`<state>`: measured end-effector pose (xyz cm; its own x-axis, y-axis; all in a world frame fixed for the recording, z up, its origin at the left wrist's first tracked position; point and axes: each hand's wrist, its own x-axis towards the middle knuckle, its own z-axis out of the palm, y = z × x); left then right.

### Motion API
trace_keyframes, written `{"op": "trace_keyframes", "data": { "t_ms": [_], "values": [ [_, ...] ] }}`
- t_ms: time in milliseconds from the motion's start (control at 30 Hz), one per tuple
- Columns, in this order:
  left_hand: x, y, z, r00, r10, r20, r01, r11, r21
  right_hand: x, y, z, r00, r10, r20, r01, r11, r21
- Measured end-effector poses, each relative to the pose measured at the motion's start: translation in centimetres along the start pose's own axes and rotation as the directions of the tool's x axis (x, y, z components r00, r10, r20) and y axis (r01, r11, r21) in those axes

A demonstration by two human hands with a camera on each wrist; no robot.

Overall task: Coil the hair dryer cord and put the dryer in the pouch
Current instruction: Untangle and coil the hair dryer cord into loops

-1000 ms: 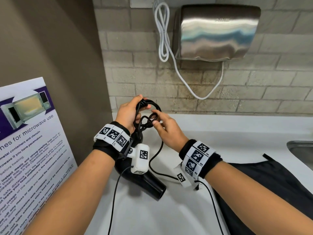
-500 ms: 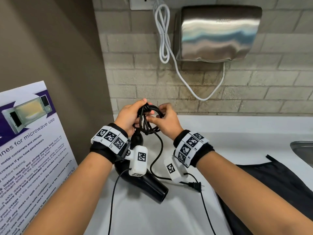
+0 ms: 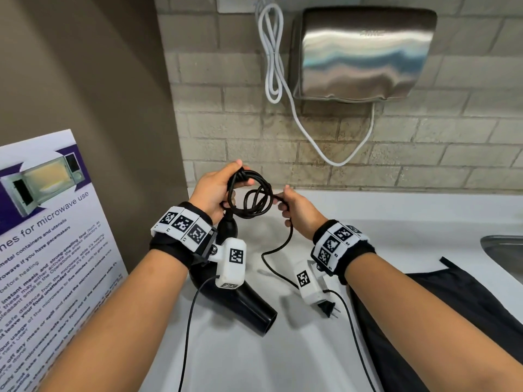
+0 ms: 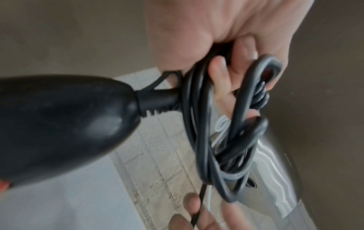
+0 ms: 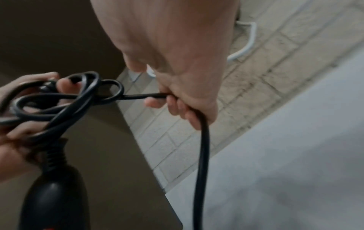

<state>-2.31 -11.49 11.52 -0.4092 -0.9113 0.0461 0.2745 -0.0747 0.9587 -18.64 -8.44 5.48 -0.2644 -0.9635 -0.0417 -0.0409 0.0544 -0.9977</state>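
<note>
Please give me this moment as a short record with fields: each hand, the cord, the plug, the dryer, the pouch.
left hand: holds the coiled loops
right hand: grips the loose cord beside the coil
cord: partly coiled, the rest hangs down to the counter
plug: lies on the counter, not coiled in yet
dryer: nozzle low over the counter, cord end up at the left hand
pouch: black, flat on the counter at right

Black wristbands (image 3: 181,250) – white tag-marked blocks, wrist cameras (image 3: 230,263) – thin black cables
</note>
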Motion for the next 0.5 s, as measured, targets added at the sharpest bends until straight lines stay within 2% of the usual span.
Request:
{"op": "trace_keyframes", "data": {
  "t_ms": [67,133,200,367,500],
  "values": [
    [0.2,-0.1,-0.2,1.000,-0.003,-0.011,0.004,1.000,0.016,0.6,1.1,-0.7,0.988,0.027,-0.149,-0.018,0.998,0.058],
    [0.4,0.0,-0.7,0.999,-0.010,-0.039,0.011,1.000,0.011,0.8,1.8,-1.7,0.947,0.124,-0.297,-0.064,0.977,0.202],
    [0.4,0.2,-1.4,0.998,-0.003,-0.061,0.004,1.000,0.010,1.0,2.9,-3.3,0.904,0.186,-0.386,-0.103,0.969,0.226],
    [0.1,0.3,-1.3,0.996,0.071,-0.053,-0.066,0.995,0.080,0.7,4.7,-5.0,0.920,0.119,-0.373,-0.177,0.976,-0.127],
    [0.2,0.2,-0.7,0.996,0.082,-0.033,-0.077,0.989,0.125,0.7,4.0,-4.5,0.950,-0.029,-0.312,-0.076,0.945,-0.318]
  ]
}}
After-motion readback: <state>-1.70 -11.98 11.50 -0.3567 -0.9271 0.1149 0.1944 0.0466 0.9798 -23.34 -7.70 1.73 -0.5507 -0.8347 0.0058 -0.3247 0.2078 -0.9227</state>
